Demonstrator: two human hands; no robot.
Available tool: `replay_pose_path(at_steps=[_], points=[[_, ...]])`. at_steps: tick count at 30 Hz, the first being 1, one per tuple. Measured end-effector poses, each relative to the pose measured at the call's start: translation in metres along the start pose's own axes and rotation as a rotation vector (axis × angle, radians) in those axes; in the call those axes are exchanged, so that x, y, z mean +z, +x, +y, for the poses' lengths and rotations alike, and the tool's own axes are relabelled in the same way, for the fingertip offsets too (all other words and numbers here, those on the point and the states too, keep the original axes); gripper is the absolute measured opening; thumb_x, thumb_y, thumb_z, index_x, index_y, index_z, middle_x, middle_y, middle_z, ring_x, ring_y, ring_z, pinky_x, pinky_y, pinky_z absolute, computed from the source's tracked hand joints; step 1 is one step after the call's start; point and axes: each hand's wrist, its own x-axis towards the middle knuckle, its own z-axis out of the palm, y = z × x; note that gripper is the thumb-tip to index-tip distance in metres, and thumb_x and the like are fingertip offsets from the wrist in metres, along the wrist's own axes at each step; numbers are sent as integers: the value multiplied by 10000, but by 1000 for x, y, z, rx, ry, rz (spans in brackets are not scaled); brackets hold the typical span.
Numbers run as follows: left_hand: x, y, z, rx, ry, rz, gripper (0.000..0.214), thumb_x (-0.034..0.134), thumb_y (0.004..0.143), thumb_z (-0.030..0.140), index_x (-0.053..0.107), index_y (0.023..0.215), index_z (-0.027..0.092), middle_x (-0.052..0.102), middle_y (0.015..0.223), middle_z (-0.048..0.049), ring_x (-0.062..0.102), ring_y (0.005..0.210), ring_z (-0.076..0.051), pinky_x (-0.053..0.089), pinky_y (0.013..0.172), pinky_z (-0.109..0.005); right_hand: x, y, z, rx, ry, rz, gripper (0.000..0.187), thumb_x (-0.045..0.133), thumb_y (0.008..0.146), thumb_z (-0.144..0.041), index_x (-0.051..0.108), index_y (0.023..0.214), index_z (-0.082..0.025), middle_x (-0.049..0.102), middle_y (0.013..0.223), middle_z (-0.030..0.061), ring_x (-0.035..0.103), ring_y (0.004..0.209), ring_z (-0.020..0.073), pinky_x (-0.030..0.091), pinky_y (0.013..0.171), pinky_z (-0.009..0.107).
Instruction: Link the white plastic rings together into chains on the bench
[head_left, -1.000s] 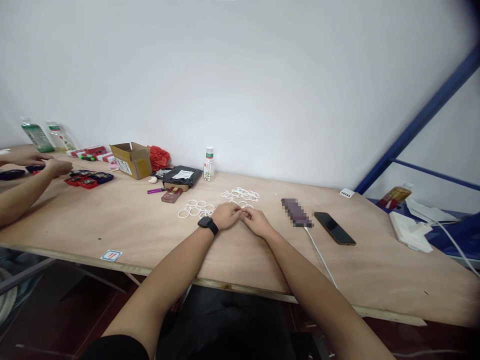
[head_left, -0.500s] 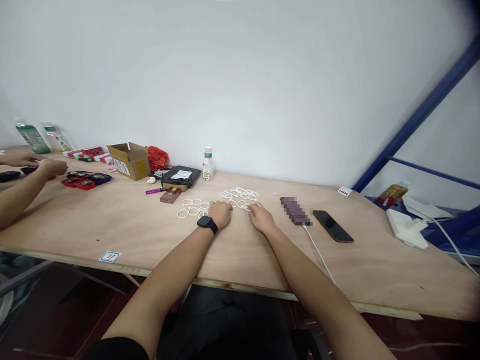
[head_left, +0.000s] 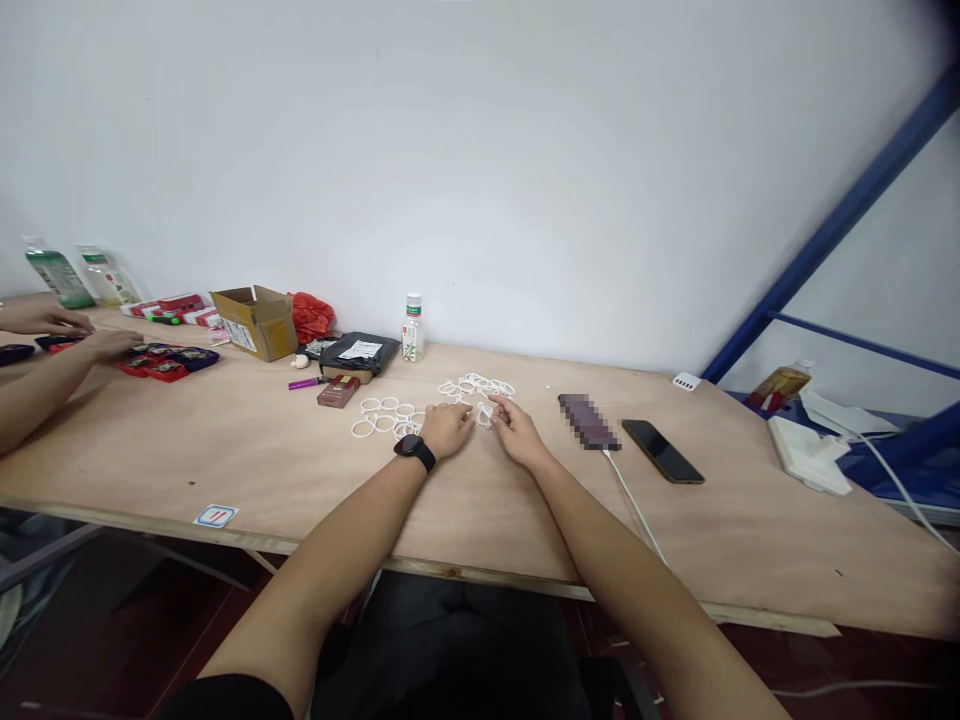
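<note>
My left hand (head_left: 445, 428), with a black watch on the wrist, rests curled on the plywood table (head_left: 480, 500) next to a white ring (head_left: 484, 412). That ring is pinched in the fingers of my right hand (head_left: 513, 428) and lifted a little off the table. A loose pile of white rings (head_left: 480, 386) lies just beyond both hands. A flat row of white rings (head_left: 382, 415) sits to the left of my left hand.
A black phone (head_left: 661, 451), a dark pixelated object with a white cable (head_left: 589, 421), a small bottle (head_left: 412, 327), a cardboard box (head_left: 255, 320) and a dark red pack (head_left: 337, 391) lie on the table. Another person's hands (head_left: 82, 340) work at far left. A blue metal frame (head_left: 825, 240) stands on the right.
My hands parted and reached forward to the ring pile, then drew together again. My right hand has picked up a white ring from the pile.
</note>
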Motion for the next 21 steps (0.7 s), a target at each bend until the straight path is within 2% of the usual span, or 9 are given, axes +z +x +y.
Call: replay_pose_path(at_steps=[6, 13, 17, 19, 21], points=[[-2, 1, 2, 89, -112, 90, 333, 402, 958, 355, 641, 1159, 239, 723, 990, -38, 632, 950, -204, 426, 859, -325, 1, -3, -7, -48, 104, -89, 456, 482, 858, -226, 511, 1313, -202, 596, 903, 24, 581, 840, 151, 486, 805, 299], [4, 4, -5, 89, -192, 189, 268, 499, 917, 305, 691, 1084, 221, 729, 1027, -38, 650, 924, -184, 469, 870, -303, -1, -2, -8, -70, 13, -8, 483, 526, 823, -192, 535, 1305, -219, 619, 989, 45, 590, 919, 165, 494, 814, 297], [8, 6, -9, 65, -223, 210, 222, 537, 887, 272, 699, 1029, 219, 736, 966, -25, 657, 869, -172, 491, 840, -291, -3, 1, -5, -86, -61, 68, 514, 491, 804, -122, 543, 1305, -225, 601, 1119, 74, 595, 817, 146, 505, 818, 323], [9, 6, -9, 70, -234, 231, 202, 545, 876, 244, 703, 998, 217, 737, 934, -20, 658, 848, -166, 494, 817, -281, -4, 2, -1, -93, -109, 57, 521, 494, 793, -102, 562, 1295, -227, 590, 1200, 89, 599, 794, 147, 502, 845, 347], [10, 7, -9, 79, -231, 232, 191, 552, 865, 220, 707, 978, 213, 738, 916, -20, 658, 838, -164, 494, 802, -273, -4, 2, 3, -78, -154, 6, 475, 520, 783, -100, 620, 1228, -228, 625, 1189, 81, 615, 848, 169, 494, 867, 352]])
